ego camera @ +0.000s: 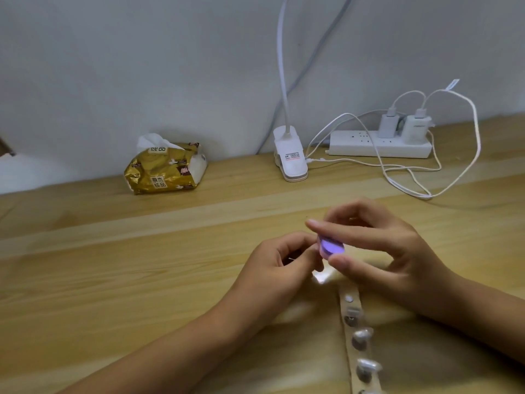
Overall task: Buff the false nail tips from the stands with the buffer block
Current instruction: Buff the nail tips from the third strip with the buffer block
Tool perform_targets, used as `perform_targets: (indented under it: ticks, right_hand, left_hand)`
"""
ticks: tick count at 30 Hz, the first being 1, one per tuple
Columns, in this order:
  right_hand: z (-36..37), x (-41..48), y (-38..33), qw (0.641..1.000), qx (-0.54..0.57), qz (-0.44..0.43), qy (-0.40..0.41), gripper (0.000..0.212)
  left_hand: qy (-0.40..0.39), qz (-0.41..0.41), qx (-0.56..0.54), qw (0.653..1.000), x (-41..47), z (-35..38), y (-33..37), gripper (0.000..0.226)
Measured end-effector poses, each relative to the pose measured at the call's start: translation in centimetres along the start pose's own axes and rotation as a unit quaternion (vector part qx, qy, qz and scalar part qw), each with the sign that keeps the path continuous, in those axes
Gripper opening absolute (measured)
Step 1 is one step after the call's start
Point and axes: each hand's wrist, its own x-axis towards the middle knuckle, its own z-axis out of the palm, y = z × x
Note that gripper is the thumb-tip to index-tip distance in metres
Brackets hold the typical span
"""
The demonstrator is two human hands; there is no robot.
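– Purple buffer block (331, 247): how is it entered?
– Small, translucent lilac with a paler, glossy band along its near edge. It is held above the wooden table (113, 265), near the middle of the view, between the two hands.
– Right hand (377, 251)?
– The block is pinched between thumb and forefinger. The other fingers are curled loosely behind it.
– Left hand (279, 265)?
– Fingers are curled inward, and thumb and forefinger are pressed together against the block's left edge. A small pale piece (321, 275) is seen just below those fingertips. It appears to be gripped, but is too blurred to be identified as a nail tip.
– Nail tips (363, 334)?
– Pearly, pale and rounded; several are set in a row on a beige strip (357, 357), beside round metallic studs. The strip is laid on the table below the hands and is cut off by the lower edge. Detail is blurred.
– Other items listed?
– A gold tissue pack (166, 166) at the back left, with white tissue showing at the top. A white clip lamp (289, 155) at the back centre. A white power strip (380, 145) against the wall, with two chargers (400, 125) plugged in and white cables (412, 177) looped over the table.
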Motion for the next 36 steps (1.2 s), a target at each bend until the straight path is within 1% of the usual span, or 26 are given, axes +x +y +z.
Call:
perform_targets:
  ticks: [1,3,4,6,7,8,11,12,13,15,17,19,21,23,26,29,33,35,36]
  right_hand:
    - [0.04,-0.06,0.12,1.0,0.008,0.015,0.0,0.037]
    - [-0.09,0.12,0.2,0.994,0.079,0.076,0.0,0.034]
    - [-0.07,0.2,0.08,0.992,0.092,0.081,0.0,0.033]
    - [-0.04,0.03,0.09,0.999,0.021,0.026,-0.019,0.036]
    - [-0.02,-0.04,0.23,1.0,0.005,0.012,-0.024,0.038]
    - [0.04,0.03,0.38,0.999,0.014,0.035,-0.025,0.036]
    - [0.09,0.62,0.65,0.979,0.139,0.152,-0.005,0.034]
    - [-0.05,0.69,0.8,0.972,0.159,0.17,0.008,0.034]
    - [-0.27,0.71,0.74,0.971,0.165,0.174,0.026,0.033]
    - [-0.53,0.66,0.39,0.971,0.18,0.15,0.046,0.03]
    - [-0.54,0.32,0.04,0.977,0.176,0.113,0.04,0.034]
    - [-0.27,0.09,-0.03,0.985,0.147,0.085,0.028,0.036]
    - [-0.19,0.22,0.03,0.986,0.133,0.1,0.011,0.03]
    - [-0.21,0.3,0.06,0.979,0.153,0.132,-0.005,0.028]
    - [-0.09,0.16,-0.04,0.986,0.132,0.102,-0.002,0.03]
    - [-0.03,0.29,0.12,0.979,0.149,0.137,-0.009,0.023]
    - [0.14,0.25,0.25,0.986,0.117,0.119,-0.006,0.025]
    - [0.24,0.33,0.24,0.978,0.145,0.151,-0.012,0.022]
    - [0.27,0.36,0.24,0.976,0.155,0.154,-0.01,0.022]
  left_hand:
    - [0.0,-0.002,0.001,1.0,0.0,-0.02,-0.05,0.023]
    - [-0.002,-0.002,0.006,1.0,0.01,0.0,-0.16,0.023]
    - [-0.003,-0.001,0.008,1.0,-0.02,0.01,-0.19,0.024]
    - [-0.001,0.0,0.005,1.0,-0.01,0.02,-0.22,0.023]
    - [0.0,0.0,0.003,1.0,0.01,0.02,-0.26,0.021]
    - [-0.001,0.0,0.003,1.0,0.04,0.03,-0.3,0.02]
    - [-0.001,0.006,-0.007,1.0,0.05,0.03,-0.48,0.02]
    - [0.001,0.008,-0.013,1.0,0.06,0.02,-0.51,0.019]
    - [0.002,0.01,-0.02,1.0,0.02,-0.06,-0.53,0.018]
    - [0.004,0.005,-0.036,0.999,0.03,-0.15,-0.56,0.015]
    - [0.012,-0.011,-0.063,0.998,0.11,-0.15,-0.71,0.01]
    - [0.026,-0.029,-0.095,0.995,0.2,-0.17,-0.81,0.003]
    - [0.035,-0.029,-0.094,0.995,0.24,-0.18,-0.96,0.007]
    - [0.035,-0.028,-0.085,0.995,0.22,-0.2,-0.97,0.009]
    - [0.033,-0.029,-0.083,0.996,0.22,-0.2,-0.84,0.009]
    - [0.028,-0.024,-0.076,0.996,0.21,-0.13,-0.78,0.009]
    - [0.028,-0.023,-0.08,0.996,0.18,-0.12,-0.77,0.009]
    - [0.029,-0.019,-0.083,0.996,0.16,-0.12,-0.85,0.009]
    - [0.031,-0.022,-0.087,0.996,0.14,-0.12,-0.92,0.01]
